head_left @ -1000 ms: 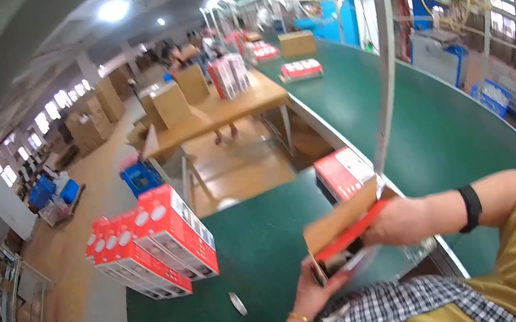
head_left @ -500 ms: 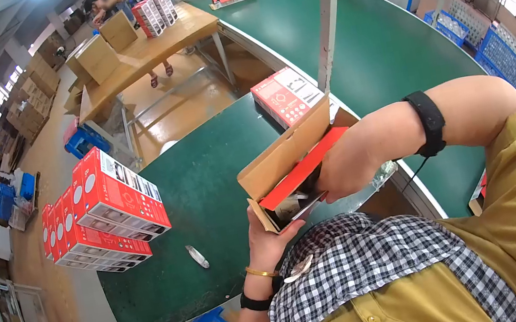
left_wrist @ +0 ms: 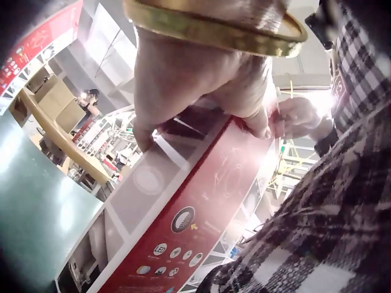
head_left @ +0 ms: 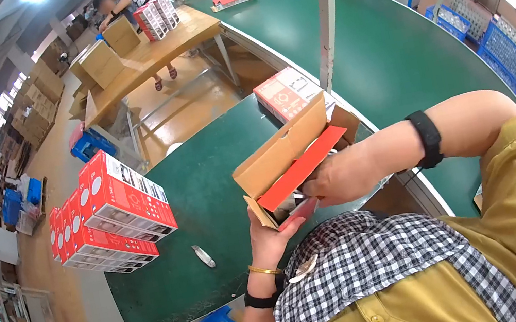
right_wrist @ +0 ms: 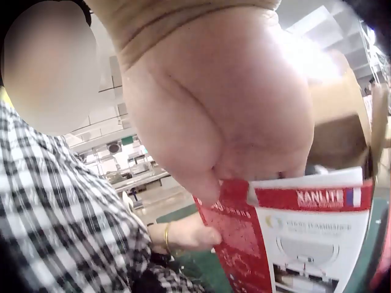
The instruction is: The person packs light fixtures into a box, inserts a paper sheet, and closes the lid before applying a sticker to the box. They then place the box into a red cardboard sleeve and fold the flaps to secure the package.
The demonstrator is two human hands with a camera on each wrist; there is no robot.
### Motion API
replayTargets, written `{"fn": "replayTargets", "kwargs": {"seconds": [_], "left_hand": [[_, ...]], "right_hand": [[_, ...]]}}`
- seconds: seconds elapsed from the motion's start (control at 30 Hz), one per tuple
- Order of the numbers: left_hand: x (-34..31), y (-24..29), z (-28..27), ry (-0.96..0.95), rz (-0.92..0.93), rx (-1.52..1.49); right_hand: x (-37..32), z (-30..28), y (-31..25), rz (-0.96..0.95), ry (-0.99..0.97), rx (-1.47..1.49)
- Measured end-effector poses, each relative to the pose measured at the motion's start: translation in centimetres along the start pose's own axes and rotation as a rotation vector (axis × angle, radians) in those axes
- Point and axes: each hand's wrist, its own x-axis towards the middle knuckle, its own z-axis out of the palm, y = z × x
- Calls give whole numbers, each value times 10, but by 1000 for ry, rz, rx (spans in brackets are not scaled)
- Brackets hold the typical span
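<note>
Steadying an open, oblong, red-and-white cardboard carton [head_left: 286, 144]

Little differs from 0.5 s earlier: the carton keeps its place in front of the person's body, above the smooth, green worktable [head_left: 208, 190], and the right hand [head_left: 350, 172] stays at its mouth, beside the stiff, red card flap [head_left: 300, 167]. This suggests that work inside the carton is unfinished. The left hand [head_left: 268, 235] is curled round the carton's lower end, thumb on 1 side, fingers on the other. The right hand is bent, fingers partly closed; their tips are hidden, so whether they hold anything cannot be told.

Materials: the carton's lining is plain, matt brown board, its long lid raised and tilted; the outside is glossy print with white lettering and small round icons. A slim, silvery-white object [head_left: 204, 257] lies on the worktable. Block-shaped, red-and-white boxes [head_left: 129, 194] stand clustered at its left edge; 1 closed, red-and-white box [head_left: 287, 93] lies beyond the carton.
</note>
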Motion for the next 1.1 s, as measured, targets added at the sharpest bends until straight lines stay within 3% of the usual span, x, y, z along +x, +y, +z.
{"fn": "replayTargets", "kwargs": {"seconds": [0.1,0.17,0.2,0.23,0.27,0.33,0.4,0.47,0.5,0.53,0.6,0.67,0.77,0.9,0.97,1.1], "left_hand": [[1,2,-1,-20,-69,-15],[-2,4,3,-5,-18,-39],[-2,8,4,9,30,-67],[-4,14,2,-44,-45,-106],[-5,20,2,-51,-45,-91],[-6,19,3,-64,-120,-83],[-4,12,1,-71,-113,-70],[-3,10,2,4,-47,5],[-1,4,-2,-30,-97,47],[-2,6,-2,-13,-96,38],[-2,10,-3,-19,-53,16],[-4,23,-3,-19,-54,3],[-3,29,-2,-26,-72,25],[-4,23,-1,5,-34,66],[-7,25,0,-4,-53,68],[-9,31,2,22,-67,60]], "right_hand": [[2,5,8,-18,6,3],[3,1,12,-49,24,-17],[6,-2,12,-16,-56,-46],[8,-5,11,17,-137,-73],[15,-5,8,13,-123,-66],[29,-3,4,83,-493,-162],[31,6,15,65,-456,-140],[24,3,14,-26,-293,-160],[18,10,15,-4,-145,-112],[11,13,14,-10,-156,-126],[-1,16,11,-96,54,-161],[-15,16,4,-90,82,-207],[-30,19,0,-177,415,-203],[-32,18,3,-229,529,-269],[-38,4,-1,-235,583,-454],[-32,8,-3,-198,490,-557]]}}
